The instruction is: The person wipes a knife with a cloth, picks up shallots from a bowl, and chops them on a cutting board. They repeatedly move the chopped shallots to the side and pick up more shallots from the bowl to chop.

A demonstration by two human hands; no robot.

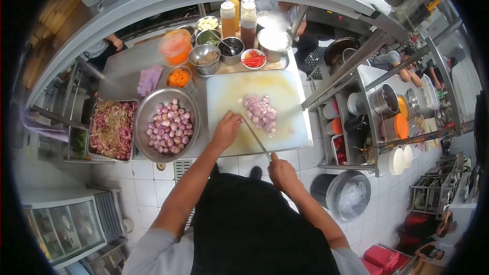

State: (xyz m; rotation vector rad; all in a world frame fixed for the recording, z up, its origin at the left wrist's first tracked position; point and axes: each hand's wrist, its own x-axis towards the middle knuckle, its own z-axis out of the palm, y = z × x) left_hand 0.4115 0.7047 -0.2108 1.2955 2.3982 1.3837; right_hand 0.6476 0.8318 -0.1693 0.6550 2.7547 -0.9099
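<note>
On the white cutting board (290, 89) our right hand (281, 171) closes round the knife (256, 140) handle; our left hand (226, 128) rests curled beside the cut shallots (261, 112), grip unclear. They look small, light and slippery, best pinned from above with bent fingertips

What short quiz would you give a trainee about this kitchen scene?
1. True or false: the right hand holds a knife.
2. Where does the shallot pile lie? A) on the board B) on the floor C) in a sink
3. What fills the bowl left of the board?
Key: 1 true; 2 A; 3 shallots.
</note>
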